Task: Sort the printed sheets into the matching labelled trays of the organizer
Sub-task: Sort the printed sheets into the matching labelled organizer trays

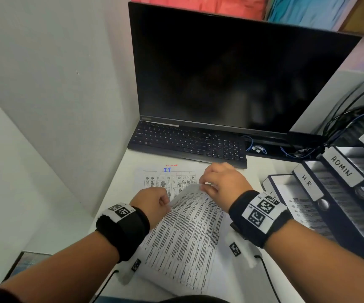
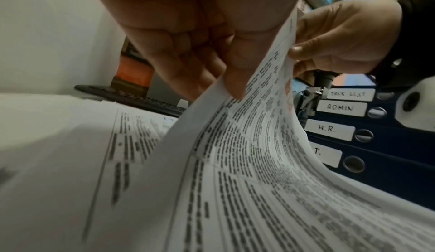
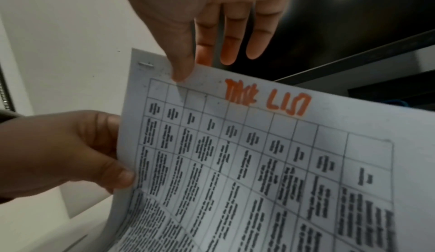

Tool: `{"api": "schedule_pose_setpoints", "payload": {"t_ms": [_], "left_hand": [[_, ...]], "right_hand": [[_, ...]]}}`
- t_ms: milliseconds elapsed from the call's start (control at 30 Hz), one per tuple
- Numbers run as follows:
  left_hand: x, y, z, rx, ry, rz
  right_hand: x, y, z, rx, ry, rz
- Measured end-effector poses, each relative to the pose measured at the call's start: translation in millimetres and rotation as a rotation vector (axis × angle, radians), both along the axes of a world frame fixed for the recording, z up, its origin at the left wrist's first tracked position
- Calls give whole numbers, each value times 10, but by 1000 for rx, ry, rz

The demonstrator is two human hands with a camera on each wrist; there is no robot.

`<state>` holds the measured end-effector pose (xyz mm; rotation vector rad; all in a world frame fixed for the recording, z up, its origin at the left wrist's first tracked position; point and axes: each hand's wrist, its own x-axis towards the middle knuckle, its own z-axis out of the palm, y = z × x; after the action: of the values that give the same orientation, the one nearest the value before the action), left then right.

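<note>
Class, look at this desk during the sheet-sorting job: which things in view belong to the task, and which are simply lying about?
Part of the job:
- lifted sheet headed in orange, pinched by left hand and right hand
- sheet marked I.T lying beneath
- organizer with labelled trays

Lying about:
- monitor
- keyboard
- cables

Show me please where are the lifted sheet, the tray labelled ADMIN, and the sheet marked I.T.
lifted sheet (image 3: 259,163), right wrist view, on its printed table.
ADMIN tray (image 1: 341,168), head view, on its label.
I.T sheet (image 1: 155,178), head view, near its top.
</note>
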<state>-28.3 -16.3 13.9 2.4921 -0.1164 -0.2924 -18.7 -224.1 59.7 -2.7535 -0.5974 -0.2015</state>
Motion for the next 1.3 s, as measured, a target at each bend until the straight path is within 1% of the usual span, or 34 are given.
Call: {"api": "schedule_pose_setpoints", "payload": {"t_ms": [100,167,200,233,300,433,467,500,600,633,700,800,867,933,1000,1033,1100,1133,1200,1300], "left_hand": [[-6,-84,153,57,-93,-130],[24,-170,301,35,-157,-198],[59,-219,369,41,-185,-222],[95,-256,433,63,-217,-235],[160,-310,547,76,-259,-217],[246,-301,665,-46,-326,-121],[255,-292,683,-86,-331,-105],[256,-288,703,-127,-324,-92],[246,-321,769,-200,-288,-100],[247,-348,800,-184,-271,-109],[275,-409,887,-72,-296,-130],[329,-583,1138,110,-546,-217],[314,-778,1355,226,-654,-325],[298,-1019,1489,347,-664,-438],[285,-1227,1542,452,-592,-528],[262,-1312,1565,482,-553,-545],[230,-1431,1620,509,-545,-534],[227,-1462,1650,491,-559,-510],[247,-1480,1733,386,-580,-435],[323,-1445,1892,202,-532,-263]], "right_hand": [[-16,13,25,-39,-50,32],[-24,19,66,-84,-89,47],[-35,13,95,-107,-74,34],[-41,4,122,-135,-19,-7],[-50,-90,140,-179,87,-149],[-96,-460,158,-333,180,-472],[-120,-572,171,-338,209,-535],[-143,-678,187,-302,233,-580],[-222,-908,319,-7,286,-630],[-252,-951,384,62,269,-632],[-304,-1013,530,66,211,-610],[-373,-1087,714,-62,94,-563],[-422,-1122,791,-98,50,-528],[-474,-1136,862,-93,38,-511],[-528,-1176,920,-86,20,-514],[-562,-1219,949,-70,15,-535],[-650,-1382,1035,-20,11,-608],[-697,-1510,1071,2,4,-649],[-824,-1844,1146,11,20,-754],[-1044,-2419,1225,-139,60,-960]]}}
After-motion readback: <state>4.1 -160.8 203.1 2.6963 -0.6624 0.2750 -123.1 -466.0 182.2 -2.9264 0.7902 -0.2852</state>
